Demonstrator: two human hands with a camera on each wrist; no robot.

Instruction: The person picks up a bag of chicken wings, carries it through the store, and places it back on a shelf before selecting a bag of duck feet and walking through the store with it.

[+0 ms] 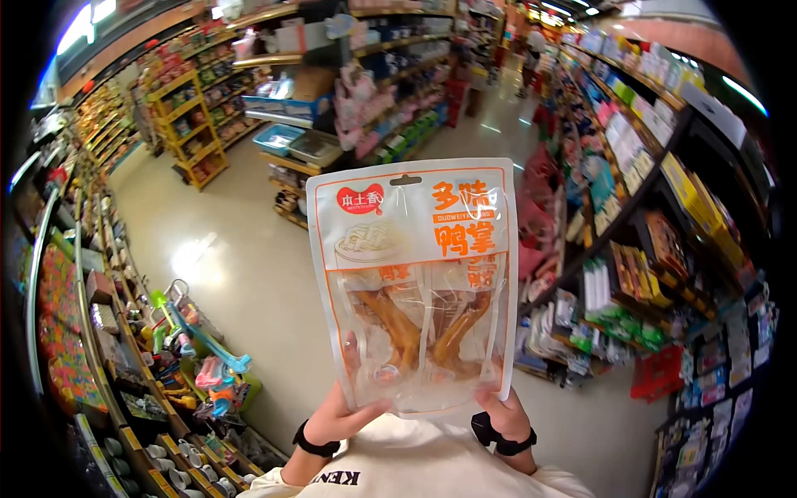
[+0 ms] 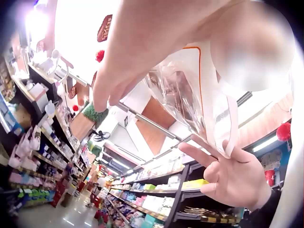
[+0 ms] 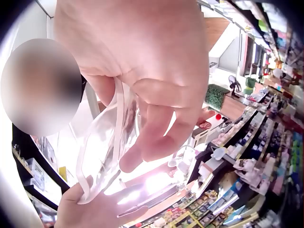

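Observation:
A snack bag of duck feet (image 1: 413,286) is held upright in front of the chest, facing the head camera. It has a white top with orange print and a red logo, a hang hole, and a see-through window showing smaller wrapped brown pieces. My left hand (image 1: 339,408) pinches the lower left corner, its thumb in front and fingers behind the bag. At the lower right corner my right hand (image 1: 505,412) pinches the edge the same way. From below, the left wrist view shows the right hand (image 2: 236,176) with its thumb at the bag's edge and several fingers extended.
A shop aisle surrounds me. Shelves of boxed goods (image 1: 647,166) line the right, and curved shelves with mugs (image 1: 178,477) and toys (image 1: 220,382) the left. A display with blue trays (image 1: 278,139) and a yellow rack (image 1: 187,124) stand ahead on the pale floor (image 1: 241,274).

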